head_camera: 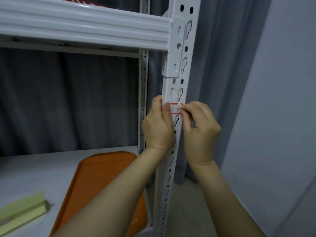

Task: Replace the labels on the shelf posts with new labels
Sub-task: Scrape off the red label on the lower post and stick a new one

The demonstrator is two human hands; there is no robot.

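The red-bordered label (174, 109), handwritten with what reads as 4-3, sits on the front face of the white shelf post (185, 53), some way below where the beam (85, 28) joins it. The left hand (158, 129) wraps the post's left edge with its thumb over the label's left end, probably to pin that end. The right hand (201, 132) pinches the label's right edge between thumb and forefinger, peeling it or pressing it down; I cannot tell which. Left of the post an orange tray (102, 177) lies on the lower shelf, likely for scraps.
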